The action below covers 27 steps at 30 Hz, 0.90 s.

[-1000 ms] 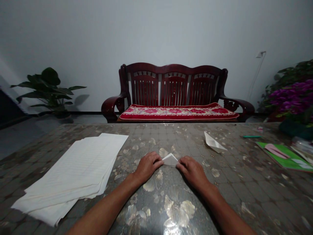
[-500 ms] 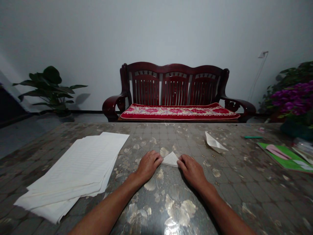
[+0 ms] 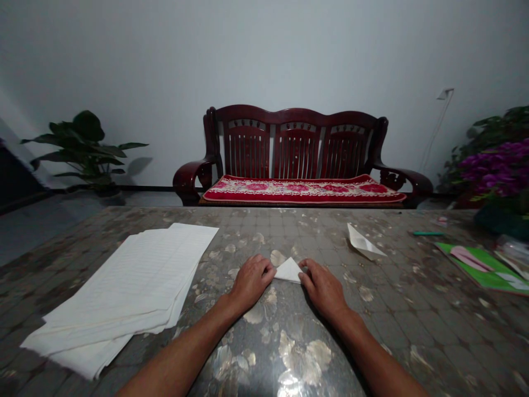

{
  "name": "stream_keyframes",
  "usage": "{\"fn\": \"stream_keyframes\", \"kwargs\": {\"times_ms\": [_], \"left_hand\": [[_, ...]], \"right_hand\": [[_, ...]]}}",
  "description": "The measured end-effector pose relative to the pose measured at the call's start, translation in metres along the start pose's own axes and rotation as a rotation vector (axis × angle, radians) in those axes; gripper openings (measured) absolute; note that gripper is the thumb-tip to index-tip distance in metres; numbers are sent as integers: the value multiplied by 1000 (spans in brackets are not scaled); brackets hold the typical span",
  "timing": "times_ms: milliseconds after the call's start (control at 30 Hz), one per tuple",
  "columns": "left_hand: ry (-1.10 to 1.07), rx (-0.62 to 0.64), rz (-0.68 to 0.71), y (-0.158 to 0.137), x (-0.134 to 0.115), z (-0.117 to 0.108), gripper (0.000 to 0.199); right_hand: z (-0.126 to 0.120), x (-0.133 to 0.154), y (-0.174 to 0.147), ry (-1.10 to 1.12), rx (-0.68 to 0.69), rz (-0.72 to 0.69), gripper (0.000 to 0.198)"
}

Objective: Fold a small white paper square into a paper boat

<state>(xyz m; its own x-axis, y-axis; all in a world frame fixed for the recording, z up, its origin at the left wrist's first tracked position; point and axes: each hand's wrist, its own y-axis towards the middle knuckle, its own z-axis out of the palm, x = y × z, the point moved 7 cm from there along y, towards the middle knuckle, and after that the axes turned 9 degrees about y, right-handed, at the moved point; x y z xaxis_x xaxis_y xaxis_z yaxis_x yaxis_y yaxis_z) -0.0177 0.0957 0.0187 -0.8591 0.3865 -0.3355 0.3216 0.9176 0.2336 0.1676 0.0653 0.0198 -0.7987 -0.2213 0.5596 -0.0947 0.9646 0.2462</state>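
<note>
Head view. Both hands rest on the surface [image 3: 372, 309], a glossy, dark, tile-patterned covering with pale leaf motifs that reflects light near the lower edge. Between them lies a small folded paper [image 3: 289, 271], white and matte, triangular in outline with its apex pointing away from the person. The left hand [image 3: 250, 280] lies palm down at the paper's left corner; its fingers [image 3: 264, 268] are curled and pressed on that corner, pinning it flat rather than lifting it. The right hand [image 3: 323, 288] lies palm down at the right corner, its fingers [image 3: 306, 268] likewise bent and bearing on the paper's edge. Whether either thumb reaches under the sheet cannot be told.

Judged from its compact triangular form, the paper has already taken several folds; the creasing appears to be in hand, and how many folds remain cannot be told.

To the left, well apart, lies a loose stack of sheets [image 3: 128, 286], cream-white, faintly ruled and fanned at the edges. Beyond the right hand lies a second folded paper piece [image 3: 362, 242], angular and pointed. Farther right are a green folder [image 3: 483, 267] with a pink slip on it and a teal pen [image 3: 427, 233]. Behind the surface stands a dark red wooden bench [image 3: 297, 149] with slatted back and a red floral cushion.
</note>
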Motion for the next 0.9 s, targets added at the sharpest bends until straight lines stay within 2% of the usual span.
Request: {"fn": "stream_keyframes", "kwargs": {"times_ms": [233,400,733,900], "left_hand": [[93,-1,15,-1,-4,2,19],[151,1,22,-1,-4,3,18],[202,-76,51,-2,-4,4,17],[236,-52,46,-2,-4,4,16]], "right_hand": [[3,-1,-1,15,-28,-74,23],[5,-3,0,-1,-11,-78,26],[5,-2,-1,-66,-33,-98,26],[5,-2,0,-60,-18,-89,26]]}}
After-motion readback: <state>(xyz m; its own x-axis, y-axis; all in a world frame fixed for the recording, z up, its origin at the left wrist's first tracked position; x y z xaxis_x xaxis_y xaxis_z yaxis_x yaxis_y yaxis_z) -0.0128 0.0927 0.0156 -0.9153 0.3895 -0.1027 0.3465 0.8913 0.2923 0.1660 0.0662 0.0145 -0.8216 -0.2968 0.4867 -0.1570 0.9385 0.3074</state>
